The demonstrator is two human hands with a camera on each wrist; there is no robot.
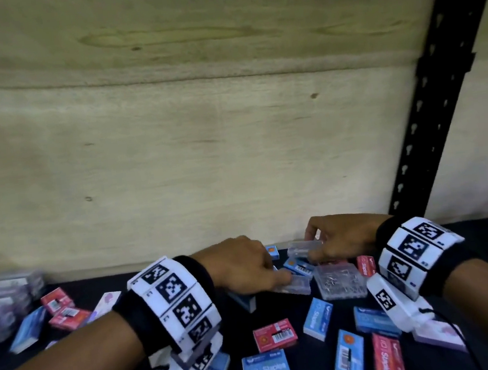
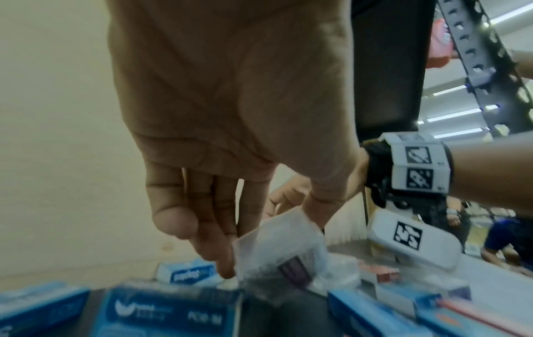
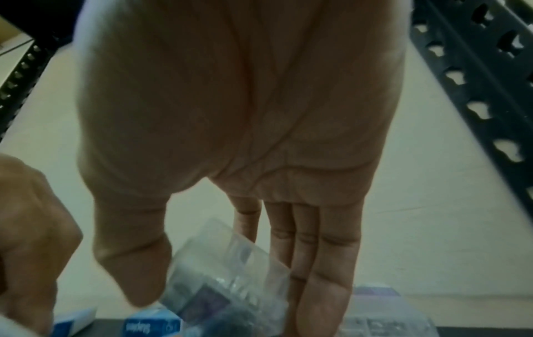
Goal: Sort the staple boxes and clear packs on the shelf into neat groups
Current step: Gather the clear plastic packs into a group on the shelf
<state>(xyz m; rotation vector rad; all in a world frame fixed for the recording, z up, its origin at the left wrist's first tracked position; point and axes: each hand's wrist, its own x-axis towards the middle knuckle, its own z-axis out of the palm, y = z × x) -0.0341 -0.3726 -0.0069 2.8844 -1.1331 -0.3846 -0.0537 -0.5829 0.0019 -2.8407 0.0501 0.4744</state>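
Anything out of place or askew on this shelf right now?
Yes. The blue boxes and red boxes lie scattered at mixed angles across the shelf, unsorted. One blue box at the left is propped up on a tilt. Each of the hands, left hand and right hand, holds a clear pack. Nothing looks spilled or damaged.

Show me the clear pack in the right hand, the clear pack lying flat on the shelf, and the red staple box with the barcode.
clear pack in right hand [image 1: 300, 249], head view, its left end
flat clear pack [image 1: 340, 283], head view, top face
red staple box [image 1: 275, 335], head view, top face
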